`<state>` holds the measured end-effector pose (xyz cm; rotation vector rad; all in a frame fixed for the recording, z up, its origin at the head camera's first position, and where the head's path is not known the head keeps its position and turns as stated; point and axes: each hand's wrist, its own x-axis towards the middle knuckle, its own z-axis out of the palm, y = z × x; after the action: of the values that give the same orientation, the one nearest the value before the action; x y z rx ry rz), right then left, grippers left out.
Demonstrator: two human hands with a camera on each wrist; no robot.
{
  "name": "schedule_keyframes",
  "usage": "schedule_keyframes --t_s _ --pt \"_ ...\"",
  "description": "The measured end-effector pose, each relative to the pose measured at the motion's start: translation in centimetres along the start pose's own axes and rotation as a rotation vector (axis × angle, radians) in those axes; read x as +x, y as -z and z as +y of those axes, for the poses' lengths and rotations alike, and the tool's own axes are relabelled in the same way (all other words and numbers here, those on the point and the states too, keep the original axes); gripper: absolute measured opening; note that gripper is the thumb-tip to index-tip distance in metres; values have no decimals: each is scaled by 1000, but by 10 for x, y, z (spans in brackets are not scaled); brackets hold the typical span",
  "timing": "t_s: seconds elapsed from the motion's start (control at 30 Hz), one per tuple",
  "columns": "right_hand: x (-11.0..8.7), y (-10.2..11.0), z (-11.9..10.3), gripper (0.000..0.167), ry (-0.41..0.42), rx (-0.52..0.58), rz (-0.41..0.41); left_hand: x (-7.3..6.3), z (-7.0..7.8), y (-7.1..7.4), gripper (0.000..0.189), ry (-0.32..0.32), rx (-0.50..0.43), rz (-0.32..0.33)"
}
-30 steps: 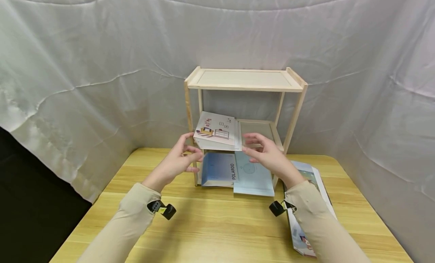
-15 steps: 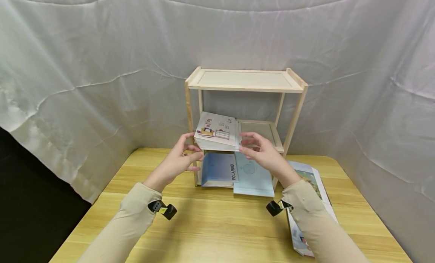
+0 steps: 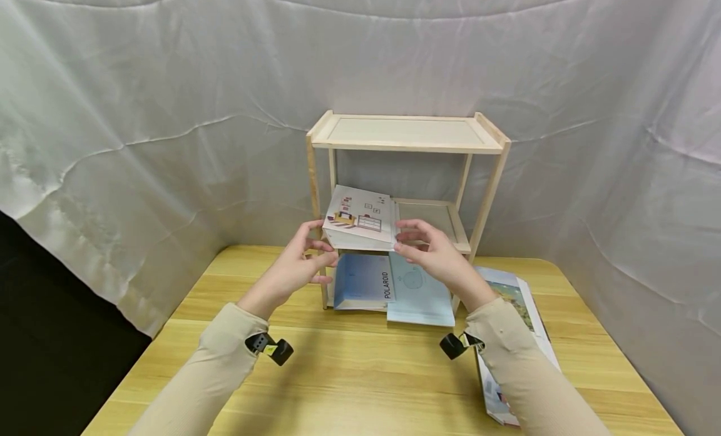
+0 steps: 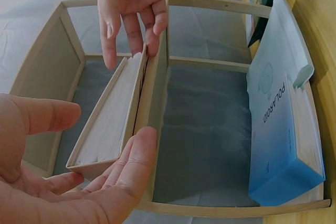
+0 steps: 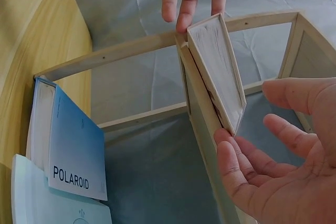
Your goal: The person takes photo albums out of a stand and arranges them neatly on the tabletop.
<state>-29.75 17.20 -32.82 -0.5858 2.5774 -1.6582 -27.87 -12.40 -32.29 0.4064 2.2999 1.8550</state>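
Note:
A thick white book [image 3: 360, 218] with small house drawings lies on the left of the rack's middle shelf [image 3: 428, 212]. At its left end is my left hand [image 3: 298, 258], fingertips right at the corner and thumb held off the cover. My right hand [image 3: 436, 254] is at the opposite end, its fingertips touching the edge there. Seen from the left wrist, the page block of the book [image 4: 107, 124] faces the camera, with the fingers along its lower side. From the right wrist, the fingers meet a bottom corner of the book [image 5: 218, 72], thumb apart.
On the rack's bottom shelf lie a blue POLAROID book [image 3: 363, 279] and a pale blue book [image 3: 419, 298] that juts past the front edge. Above is the wooden top shelf [image 3: 402, 131]. More books [image 3: 515, 301] lie on the table, partly under my right forearm.
My right hand has moved a little left, up to the white book's right edge. The left hand and the book have shifted very slightly to the right.

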Motion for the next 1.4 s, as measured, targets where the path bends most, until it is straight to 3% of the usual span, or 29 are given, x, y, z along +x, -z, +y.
schedule_keyframes --t_s 0.27,0.8,0.97,1.4 --pt "-3 1 0 55 1 -15 13 -5 2 -1 70 -11 25 1" --pt "0 -1 3 47 -24 -45 58 -3 -1 -4 43 -21 1 19" --pt "0 -1 4 48 -39 -50 72 0 0 -4 38 4 -33 25" --pt "0 0 3 51 -43 -61 87 12 -1 -8 46 87 -143 17"
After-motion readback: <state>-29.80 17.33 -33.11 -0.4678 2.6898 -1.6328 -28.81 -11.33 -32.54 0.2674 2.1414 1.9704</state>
